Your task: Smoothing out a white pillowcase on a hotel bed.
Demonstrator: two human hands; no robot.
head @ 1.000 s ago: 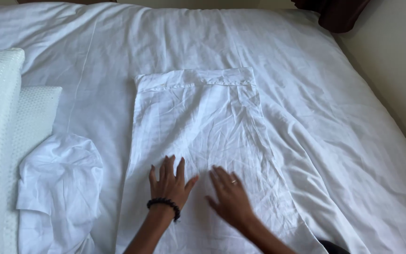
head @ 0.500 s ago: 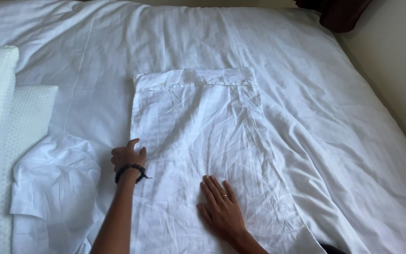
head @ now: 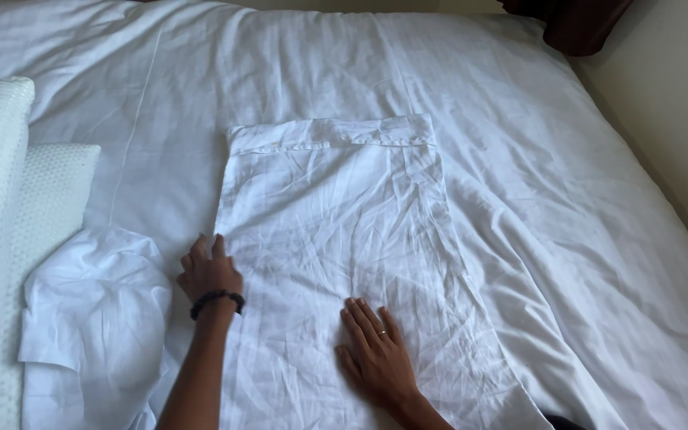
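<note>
A white pillowcase (head: 336, 215) lies spread flat and creased on the white bed sheet (head: 567, 207), its open hem at the far end. My left hand (head: 209, 271), with a dark bead bracelet on the wrist, rests at the pillowcase's left edge with its fingers curled over the hem. Whether it pinches the cloth I cannot tell. My right hand (head: 376, 350) lies flat, fingers apart, palm down on the lower middle of the pillowcase. It wears a ring.
A crumpled white cloth (head: 93, 310) lies left of my left hand. A textured white pillow or folded blanket (head: 1, 199) runs along the left edge. A beige wall (head: 670, 111) and a dark curtain (head: 575, 24) stand at the right.
My left hand slid left from the middle of the pillowcase to its left edge. My right hand moved a little lower and stayed flat on the cloth.
</note>
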